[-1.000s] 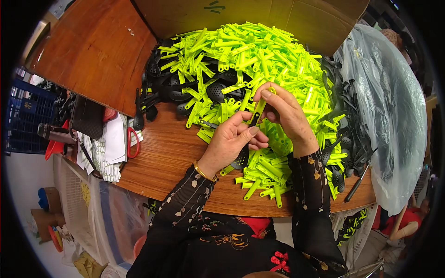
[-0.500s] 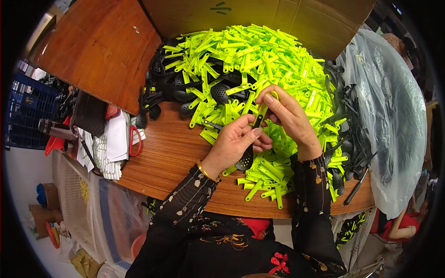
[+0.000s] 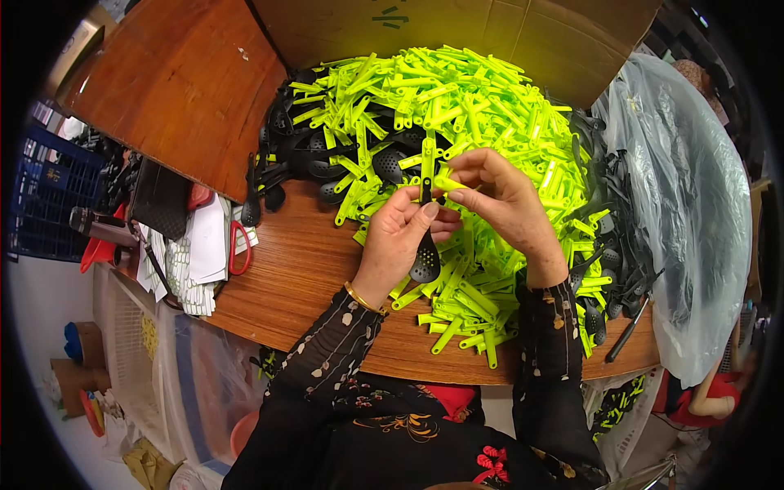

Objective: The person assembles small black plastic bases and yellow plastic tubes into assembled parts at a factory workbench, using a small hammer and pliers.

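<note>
My left hand is closed around the neck of a small black perforated spoon, its round head hanging below my fingers. Above the fingers its black shank runs up in line with a neon yellow-green handle; whether that handle is fixed on cannot be told. Between thumb and fingers my right hand pinches a neon yellow-green handle piece, close beside the shank. Beneath and beyond both hands spreads a large heap of matching neon handles. More black perforated spoons lie at its left side.
A cardboard sheet stands behind the heap, with a wooden panel at the left. Red-handled scissors lie by papers. Clear plastic covers the right side, near a thin dark-handled tool. A blue crate is far left.
The spoon has swung more upright and slightly left in my left hand. My right hand has moved from the top of the neon handle down beside the shank, pinching a neon piece there.
</note>
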`<move>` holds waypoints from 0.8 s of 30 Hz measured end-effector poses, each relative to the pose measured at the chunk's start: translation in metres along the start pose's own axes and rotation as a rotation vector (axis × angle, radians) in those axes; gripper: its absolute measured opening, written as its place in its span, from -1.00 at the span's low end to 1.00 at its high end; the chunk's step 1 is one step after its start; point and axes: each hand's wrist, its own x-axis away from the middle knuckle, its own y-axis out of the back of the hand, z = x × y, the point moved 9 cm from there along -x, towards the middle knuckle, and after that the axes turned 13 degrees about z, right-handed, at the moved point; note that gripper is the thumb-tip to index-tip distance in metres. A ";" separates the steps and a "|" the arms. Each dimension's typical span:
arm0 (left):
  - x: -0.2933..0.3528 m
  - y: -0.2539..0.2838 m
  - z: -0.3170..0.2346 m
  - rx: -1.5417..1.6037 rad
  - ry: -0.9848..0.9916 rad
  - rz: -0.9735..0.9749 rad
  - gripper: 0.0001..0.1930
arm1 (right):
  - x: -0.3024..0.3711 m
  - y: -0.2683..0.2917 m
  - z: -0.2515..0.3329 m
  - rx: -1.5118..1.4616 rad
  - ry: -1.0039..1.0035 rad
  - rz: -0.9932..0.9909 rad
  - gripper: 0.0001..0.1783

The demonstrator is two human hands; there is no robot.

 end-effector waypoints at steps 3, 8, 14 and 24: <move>0.000 0.000 -0.004 -0.014 -0.016 0.001 -0.73 | 0.000 0.012 -0.007 0.183 -0.041 0.036 -0.84; 0.002 -0.004 -0.002 -0.057 -0.036 0.024 -0.75 | -0.001 0.012 -0.005 0.199 0.025 0.042 -0.89; 0.001 -0.008 -0.003 -0.080 0.015 0.053 -0.75 | 0.009 -0.001 0.043 0.776 0.283 0.083 -0.78; 0.001 -0.004 -0.005 -0.050 0.020 0.020 -0.73 | 0.015 0.031 0.028 0.168 0.125 -0.107 -0.42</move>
